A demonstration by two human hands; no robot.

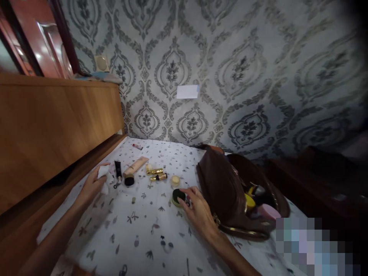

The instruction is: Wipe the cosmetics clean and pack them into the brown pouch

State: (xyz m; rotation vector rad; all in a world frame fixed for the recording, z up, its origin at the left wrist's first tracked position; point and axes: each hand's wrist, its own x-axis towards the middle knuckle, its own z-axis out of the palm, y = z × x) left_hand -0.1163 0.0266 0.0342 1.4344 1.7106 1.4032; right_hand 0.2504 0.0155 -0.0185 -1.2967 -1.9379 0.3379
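Damask wallpaper [172, 69] rises behind a white printed cloth [155, 245]. At the right hand [198, 211], the thumb and forefinger are at the top and rim of one round green jar [174, 199], just left of the palm; whether they grip it cannot be told. Being round, it shows no long axis, and the right hand is much the nearer. Left of those fingers, well apart, the left hand [93, 184] pinches one white tissue [104, 178]. Just beyond the jar is one pale-lidded pot [175, 180]; farther left lie two gold tubes [155, 171], one beige tube [137, 165], one round black cap [129, 179] and, near the left fingers, one black squeeze tube [118, 168]. Farthest ahead is one slim red tube [137, 146]. Right of the right fingers sits one brown handbag [215, 184], with one yellow item [250, 201] and one pink [269, 211] visible at its opening.
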